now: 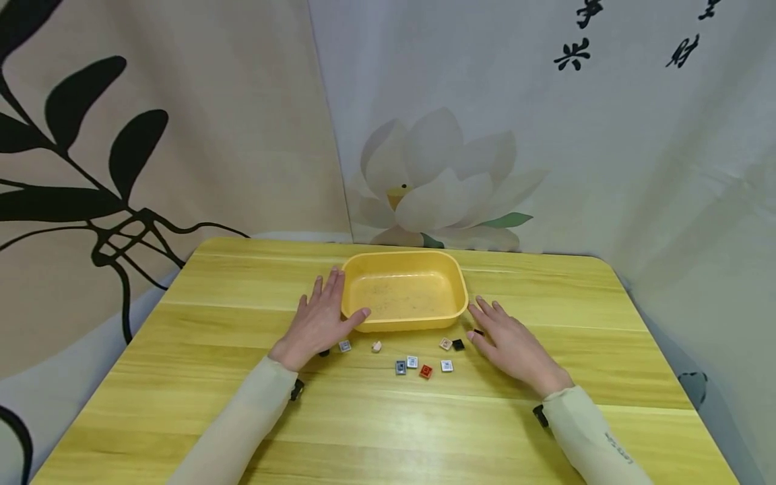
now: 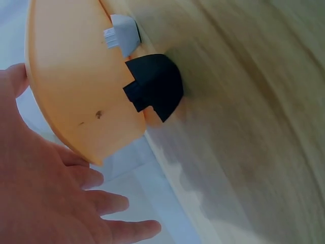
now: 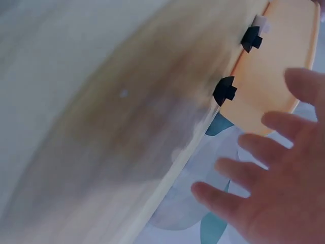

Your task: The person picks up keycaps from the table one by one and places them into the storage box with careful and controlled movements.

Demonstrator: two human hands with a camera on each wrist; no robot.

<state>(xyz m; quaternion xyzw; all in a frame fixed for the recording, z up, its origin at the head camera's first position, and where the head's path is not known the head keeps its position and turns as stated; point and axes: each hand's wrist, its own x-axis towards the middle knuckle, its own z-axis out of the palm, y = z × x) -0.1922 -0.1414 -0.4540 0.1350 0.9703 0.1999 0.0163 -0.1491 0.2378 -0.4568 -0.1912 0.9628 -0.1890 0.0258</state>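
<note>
Yellow tray lies against the left grip.

- And here's the counter, yellow wood grain running side to side, far corners rounded, back edge right up by the hangings!
- Over to the left, a beige hanging, carrying bold black leaves on looping stems!
- A seam splits the backdrop, and to its right comes a whiter hanging, softly creased!
- Look there, a pale lotus with a green leaf!
- Up top right, black brushed characters!
- Soft light, a gentle sheen on the wood!
</note>
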